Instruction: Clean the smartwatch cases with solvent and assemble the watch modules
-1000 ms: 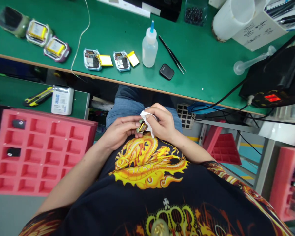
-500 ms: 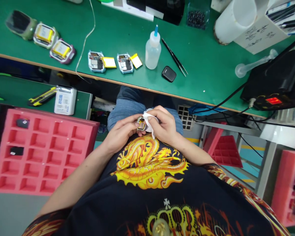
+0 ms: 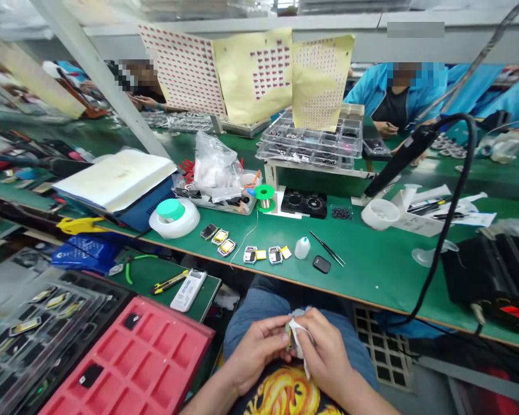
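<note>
Over my lap, my left hand (image 3: 258, 350) is closed round the edge of a small open watch case (image 3: 289, 339), which is mostly covered by fingers. Folded between the fingers of my right hand (image 3: 328, 349) is a white cloth (image 3: 303, 344), pressed against the case. On the bench ahead lie two opened watch cases (image 3: 251, 255) with yellow batteries beside them. A small squeeze bottle (image 3: 302, 248), tweezers (image 3: 327, 249) and a black rounded cover (image 3: 322, 264) are to their right.
The bench's front edge (image 3: 354, 293) runs just beyond my knees. At left is a pink foam tray (image 3: 166, 340) with square pockets. A soldering iron (image 3: 400, 161) and its cable hang at right above a black station (image 3: 488, 288). Co-workers sit across the bench.
The view has tilted up, bringing the far bench and co-workers in. Both hands stay together over the lap, still holding the watch case and cloth; the case now appears more edge-on.
</note>
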A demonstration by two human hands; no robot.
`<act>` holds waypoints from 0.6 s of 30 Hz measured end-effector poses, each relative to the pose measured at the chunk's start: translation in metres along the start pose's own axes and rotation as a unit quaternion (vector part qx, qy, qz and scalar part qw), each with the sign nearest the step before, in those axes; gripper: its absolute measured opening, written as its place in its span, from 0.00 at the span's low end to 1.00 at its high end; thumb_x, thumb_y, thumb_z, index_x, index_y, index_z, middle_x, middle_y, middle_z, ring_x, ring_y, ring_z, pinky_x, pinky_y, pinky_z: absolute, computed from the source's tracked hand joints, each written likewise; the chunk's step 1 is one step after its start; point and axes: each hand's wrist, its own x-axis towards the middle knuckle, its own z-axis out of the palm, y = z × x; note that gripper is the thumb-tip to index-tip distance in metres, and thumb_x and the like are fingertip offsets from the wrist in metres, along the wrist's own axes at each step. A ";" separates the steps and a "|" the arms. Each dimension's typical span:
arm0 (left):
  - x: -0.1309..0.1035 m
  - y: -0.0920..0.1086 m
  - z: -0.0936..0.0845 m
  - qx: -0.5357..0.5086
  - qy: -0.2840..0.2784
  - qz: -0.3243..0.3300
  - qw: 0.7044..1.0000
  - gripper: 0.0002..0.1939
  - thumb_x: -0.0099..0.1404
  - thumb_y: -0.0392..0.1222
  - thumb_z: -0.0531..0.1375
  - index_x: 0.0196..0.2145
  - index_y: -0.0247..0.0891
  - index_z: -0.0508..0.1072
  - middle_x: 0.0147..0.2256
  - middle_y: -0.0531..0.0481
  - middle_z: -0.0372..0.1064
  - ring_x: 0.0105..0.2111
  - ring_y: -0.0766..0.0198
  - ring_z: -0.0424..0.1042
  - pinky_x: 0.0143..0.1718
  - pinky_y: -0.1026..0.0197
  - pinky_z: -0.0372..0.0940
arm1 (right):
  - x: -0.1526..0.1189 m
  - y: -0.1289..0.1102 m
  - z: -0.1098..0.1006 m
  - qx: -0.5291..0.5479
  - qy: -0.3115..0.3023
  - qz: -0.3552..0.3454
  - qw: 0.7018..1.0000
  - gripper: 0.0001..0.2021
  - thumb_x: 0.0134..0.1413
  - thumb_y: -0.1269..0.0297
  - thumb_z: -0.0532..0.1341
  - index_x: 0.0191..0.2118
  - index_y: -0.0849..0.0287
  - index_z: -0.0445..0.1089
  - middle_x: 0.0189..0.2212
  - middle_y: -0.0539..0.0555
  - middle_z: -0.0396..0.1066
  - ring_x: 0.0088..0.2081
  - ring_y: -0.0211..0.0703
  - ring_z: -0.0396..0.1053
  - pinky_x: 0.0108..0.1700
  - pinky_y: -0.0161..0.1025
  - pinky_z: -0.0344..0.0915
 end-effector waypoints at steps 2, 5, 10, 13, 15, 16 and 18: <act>-0.001 -0.001 0.001 -0.002 -0.006 -0.003 1.000 0.26 0.62 0.47 0.77 0.55 0.36 0.84 0.42 0.39 0.80 0.35 0.61 0.79 0.40 0.61 0.72 | 0.001 0.000 0.000 -0.007 -0.014 -0.004 1.000 0.10 0.73 0.70 0.56 0.43 0.55 0.75 0.33 0.53 0.71 0.33 0.43 0.72 0.36 0.40 0.66; -0.002 -0.002 -0.001 -0.004 -0.013 -0.013 1.000 0.23 0.63 0.46 0.76 0.54 0.36 0.84 0.40 0.39 0.80 0.34 0.62 0.78 0.41 0.61 0.72 | 0.002 0.002 0.002 -0.002 -0.030 0.002 1.000 0.10 0.73 0.70 0.56 0.42 0.55 0.75 0.34 0.54 0.72 0.34 0.43 0.72 0.37 0.40 0.66; -0.004 0.000 0.000 0.016 -0.024 -0.027 0.999 0.22 0.62 0.47 0.76 0.51 0.34 0.85 0.38 0.40 0.80 0.34 0.60 0.79 0.40 0.61 0.70 | 0.004 0.004 0.004 0.020 -0.023 0.023 0.999 0.11 0.73 0.69 0.56 0.42 0.56 0.76 0.34 0.54 0.73 0.34 0.42 0.73 0.37 0.40 0.67; -0.004 0.003 0.004 0.036 -0.030 -0.027 0.999 0.22 0.61 0.49 0.76 0.49 0.33 0.85 0.35 0.41 0.79 0.32 0.61 0.77 0.39 0.61 0.70 | 0.005 0.004 0.005 0.026 -0.015 0.025 0.999 0.11 0.73 0.69 0.56 0.41 0.56 0.76 0.34 0.54 0.73 0.34 0.42 0.73 0.37 0.40 0.67; -0.004 0.003 0.006 0.053 -0.034 -0.027 0.998 0.22 0.61 0.50 0.76 0.48 0.33 0.85 0.34 0.42 0.79 0.32 0.61 0.76 0.39 0.61 0.69 | 0.004 0.004 0.005 0.026 -0.014 0.026 0.999 0.11 0.73 0.69 0.56 0.42 0.57 0.76 0.34 0.54 0.73 0.34 0.42 0.73 0.37 0.39 0.67; -0.004 0.004 0.007 0.063 -0.034 -0.028 0.997 0.22 0.62 0.51 0.75 0.48 0.33 0.85 0.35 0.42 0.79 0.32 0.61 0.76 0.40 0.61 0.69 | 0.003 0.004 0.005 0.025 -0.015 0.026 0.999 0.11 0.73 0.69 0.56 0.42 0.57 0.76 0.34 0.54 0.73 0.34 0.42 0.73 0.37 0.39 0.66; -0.004 0.004 0.008 0.086 -0.034 -0.028 0.995 0.21 0.64 0.52 0.74 0.49 0.34 0.85 0.36 0.42 0.79 0.32 0.61 0.75 0.40 0.61 0.69 | 0.003 0.003 0.006 0.021 -0.016 0.027 0.999 0.11 0.73 0.69 0.56 0.42 0.57 0.76 0.34 0.54 0.73 0.35 0.42 0.72 0.37 0.39 0.66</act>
